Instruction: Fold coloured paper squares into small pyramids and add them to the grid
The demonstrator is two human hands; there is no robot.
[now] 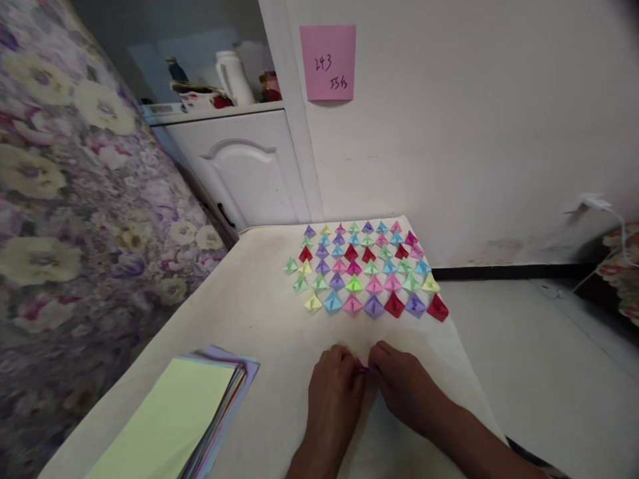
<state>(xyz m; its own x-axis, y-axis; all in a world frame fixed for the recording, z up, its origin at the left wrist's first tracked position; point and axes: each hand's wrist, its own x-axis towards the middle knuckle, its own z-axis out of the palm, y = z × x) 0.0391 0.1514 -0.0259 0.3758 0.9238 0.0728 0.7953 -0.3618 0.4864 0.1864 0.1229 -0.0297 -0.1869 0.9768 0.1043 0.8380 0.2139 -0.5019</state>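
Observation:
Both my hands are close together over the near part of the cream-covered table (269, 332). My left hand (335, 386) is closed, its fingertips pinching one end of a small piece of pink paper (364, 368). From the other side my right hand (402, 379) pinches the same paper, its fingers curled in. Only a thin pink strip shows between the hands; the fingers hide the rest. Beyond them, rows of small folded paper shapes (354, 284) in many colours stand on the table. At the left lies a stack of coloured paper (174, 406), pale yellow on top.
A white wall (449, 133) with a handwritten pink note (328, 63) rises behind the table. A white cabinet (249, 173) stands at the back left, with a white jug (234, 78) on its shelf. Floral curtain (74, 199) hangs at the left. A plugged-in cable (622, 229) hangs at the right.

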